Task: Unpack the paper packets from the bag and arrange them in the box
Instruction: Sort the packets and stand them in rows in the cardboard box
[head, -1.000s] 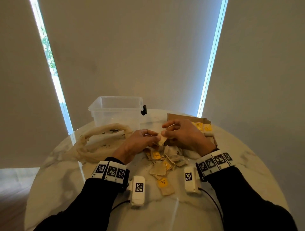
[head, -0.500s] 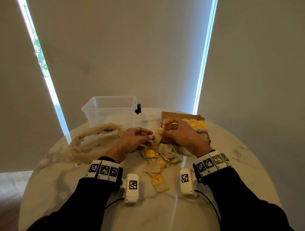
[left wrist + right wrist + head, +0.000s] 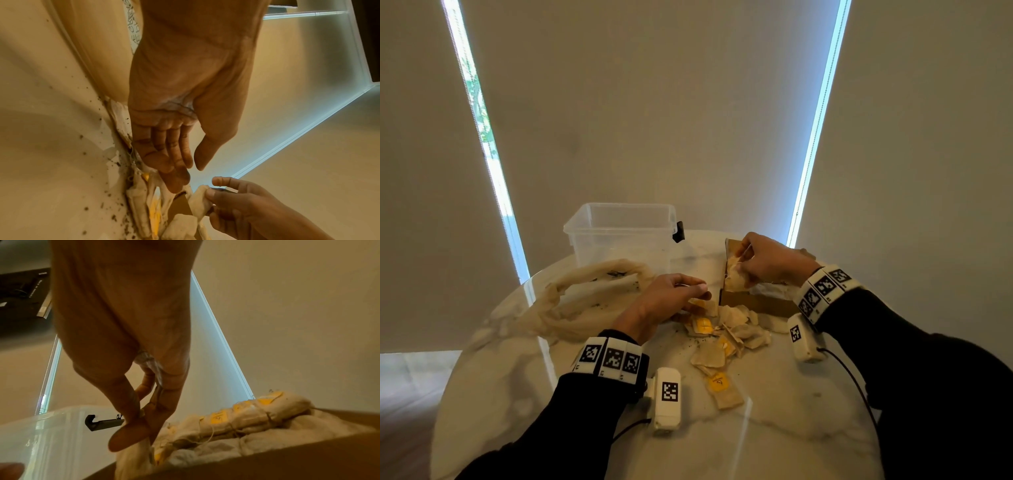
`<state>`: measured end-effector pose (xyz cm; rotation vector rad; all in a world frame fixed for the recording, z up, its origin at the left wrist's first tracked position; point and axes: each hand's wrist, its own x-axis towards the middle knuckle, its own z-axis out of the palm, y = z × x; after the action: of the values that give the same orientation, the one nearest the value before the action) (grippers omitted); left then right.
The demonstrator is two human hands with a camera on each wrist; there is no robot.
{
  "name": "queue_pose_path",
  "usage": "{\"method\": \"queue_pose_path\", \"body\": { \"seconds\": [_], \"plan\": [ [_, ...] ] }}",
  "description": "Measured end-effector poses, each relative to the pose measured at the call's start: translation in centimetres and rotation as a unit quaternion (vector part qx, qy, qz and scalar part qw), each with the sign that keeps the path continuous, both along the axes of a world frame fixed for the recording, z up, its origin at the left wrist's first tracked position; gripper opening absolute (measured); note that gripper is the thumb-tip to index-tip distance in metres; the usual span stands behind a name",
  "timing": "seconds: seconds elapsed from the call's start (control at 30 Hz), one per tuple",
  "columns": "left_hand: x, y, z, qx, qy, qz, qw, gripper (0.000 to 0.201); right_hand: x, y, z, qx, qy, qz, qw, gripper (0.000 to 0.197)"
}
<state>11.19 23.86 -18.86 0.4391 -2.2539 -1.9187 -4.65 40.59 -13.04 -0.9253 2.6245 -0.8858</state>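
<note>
**Over the cardboard box, one packet in my right hand**

From the head view, my right hand [image 3: 767,262] pinches a paper packet [image 3: 734,277] at the near left corner of the cardboard box [image 3: 756,303], which stands on the marble table [image 3: 774,428]. My left hand [image 3: 671,298] reaches over the loose pile of packets [image 3: 726,337] lying just before the box. To the left lies the limp mesh bag [image 3: 585,298], and behind it a clear plastic tub [image 3: 619,236].

At the left wrist, my left hand [image 3: 174,146] is loose, fingers [image 3: 174,162] nearly straight and gripping nothing, their tips touching the pile [image 3: 152,211]. Beyond them my right hand [image 3: 246,207] holds its packet [image 3: 200,201].

At the right wrist, thumb and fingers [image 3: 131,431] are pinched on the packet [image 3: 133,459] at the box wall [image 3: 267,467]. Inside the box, packets with yellow tags [image 3: 252,415] lie in a row.
</note>
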Motion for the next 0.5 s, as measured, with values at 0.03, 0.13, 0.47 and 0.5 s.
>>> {"method": "queue_pose_path", "body": {
  "seconds": [0.03,0.13,0.47,0.5],
  "plan": [
    [0.0,-0.1,0.0,0.001,0.005,0.005,1.000,0.022,0.1,-0.2,0.0,-0.010,-0.022,0.007,1.000,0.031],
    [0.0,-0.5,-0.1,0.004,0.021,0.019,1.000,0.022,0.4,-0.7,-0.1,-0.031,-0.063,0.016,0.997,0.025],
    [0.2,-0.8,0.0,0.011,0.032,0.045,0.998,0.021,0.5,-0.6,-0.7,-0.065,-0.029,-0.018,0.997,0.029],
    [0.2,-0.8,0.0,0.012,0.035,0.048,0.998,0.021,0.3,-0.4,-0.5,-0.079,0.003,-0.024,0.997,0.028]
  ]
}}
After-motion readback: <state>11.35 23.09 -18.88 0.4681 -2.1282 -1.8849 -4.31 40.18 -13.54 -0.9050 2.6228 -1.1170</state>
